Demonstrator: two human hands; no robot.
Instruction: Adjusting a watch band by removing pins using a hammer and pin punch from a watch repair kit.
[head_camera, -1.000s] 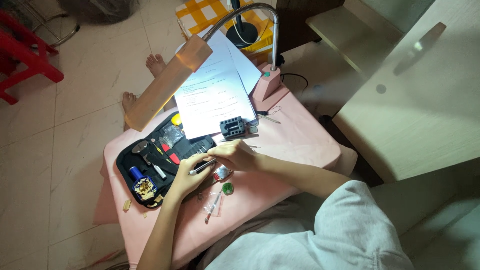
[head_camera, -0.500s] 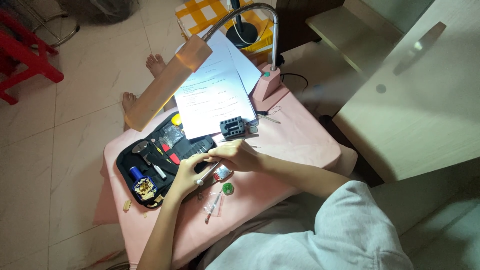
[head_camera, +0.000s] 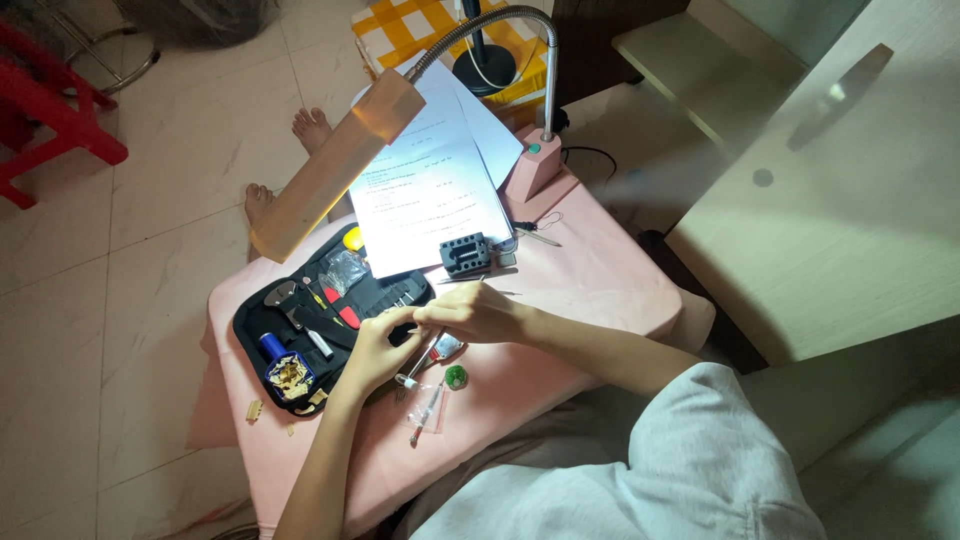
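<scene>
My left hand (head_camera: 372, 350) and my right hand (head_camera: 478, 312) meet fingertip to fingertip over the pink table (head_camera: 600, 285). Both pinch the upper end of a thin silver tool (head_camera: 420, 362) that slants down to the left under them. What else sits between the fingers is hidden. Beside the tool lie a small metal piece (head_camera: 448, 347) and a small green round part (head_camera: 456, 377). A pen-like tool in a clear bag (head_camera: 424, 412) lies just below. An open black tool case (head_camera: 300, 320) is directly left of my left hand.
White papers (head_camera: 425, 200) and a black slotted block (head_camera: 466, 254) lie behind the hands. A gooseneck lamp with a pink base (head_camera: 534, 165) holds its head (head_camera: 335, 172) over the case. Tweezers (head_camera: 535, 233) lie by the base. A red stool (head_camera: 55, 120) stands far left; a pale cabinet (head_camera: 830, 180) stands right.
My left hand has turned in toward the right hand, and the thin tool now hangs more steeply beneath them. Nothing else on the table has moved.
</scene>
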